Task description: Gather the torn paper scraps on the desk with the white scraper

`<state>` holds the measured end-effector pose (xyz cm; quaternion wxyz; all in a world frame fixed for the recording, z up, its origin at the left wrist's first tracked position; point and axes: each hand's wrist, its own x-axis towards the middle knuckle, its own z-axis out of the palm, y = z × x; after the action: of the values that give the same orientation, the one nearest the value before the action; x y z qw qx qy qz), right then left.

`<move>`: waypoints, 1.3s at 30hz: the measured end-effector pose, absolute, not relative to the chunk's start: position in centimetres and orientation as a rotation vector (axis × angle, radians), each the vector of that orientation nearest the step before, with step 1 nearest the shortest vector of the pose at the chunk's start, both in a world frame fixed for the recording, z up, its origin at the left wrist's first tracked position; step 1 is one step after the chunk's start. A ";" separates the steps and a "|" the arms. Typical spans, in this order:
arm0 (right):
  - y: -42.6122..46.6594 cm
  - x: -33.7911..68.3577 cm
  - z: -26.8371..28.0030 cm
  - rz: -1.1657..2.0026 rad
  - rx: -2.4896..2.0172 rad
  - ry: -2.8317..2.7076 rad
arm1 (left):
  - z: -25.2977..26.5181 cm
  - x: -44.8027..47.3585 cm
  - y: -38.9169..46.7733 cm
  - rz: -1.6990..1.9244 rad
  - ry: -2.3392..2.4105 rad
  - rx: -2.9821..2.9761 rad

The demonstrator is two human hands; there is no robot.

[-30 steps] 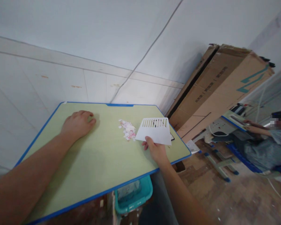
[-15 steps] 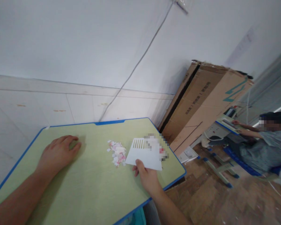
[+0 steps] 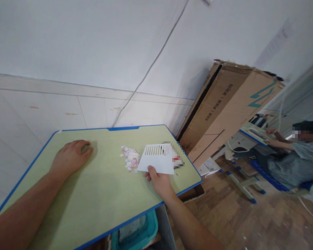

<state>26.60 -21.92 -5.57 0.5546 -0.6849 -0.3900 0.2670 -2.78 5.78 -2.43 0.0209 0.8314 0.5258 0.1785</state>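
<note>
My right hand [image 3: 160,182] pinches the near edge of a white slotted card [image 3: 156,165], thumb on top. A row of narrow slots runs along the card's far side. Left of the card lies a pile of small white and pink paper scraps [image 3: 131,158] on the pale green desk [image 3: 99,208]. Partly behind the card's right side is a blurred-out item [image 3: 177,160] with a bit of red. My left hand [image 3: 70,156] rests on the desk at the left, thumb apart from loosely bent fingers, holding nothing.
A tall cardboard box [image 3: 224,111] leans by the wall right of the desk. A teal basket [image 3: 152,229] sits under the desk's front edge. A grey cable [image 3: 151,66] hangs on the wall. Another person [image 3: 289,163] sits at a desk on the right.
The slotted card has shifted slightly left relative to the blurred item, and more of its slots show. The whole view has tilted a little. My left hand stays on the desk.
</note>
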 end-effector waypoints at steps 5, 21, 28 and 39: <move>-21.6 26.6 -5.9 0.610 -1.604 -0.918 | -2.6 -2.9 6.0 0.557 1.640 2.593; -23.1 26.6 -5.7 0.435 -1.773 -0.828 | -1.5 -2.5 5.2 0.470 1.653 2.537; -23.7 26.7 -4.4 0.410 -1.814 -0.847 | -1.3 -2.3 5.0 0.462 1.649 2.517; -22.9 26.3 -3.6 0.428 -1.695 -0.760 | -1.2 -2.3 4.8 0.464 1.640 2.515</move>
<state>26.32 -22.95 -3.58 0.5792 -0.7248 -0.3252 0.1831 -2.34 4.77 -1.18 0.0518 0.8267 0.5391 0.1526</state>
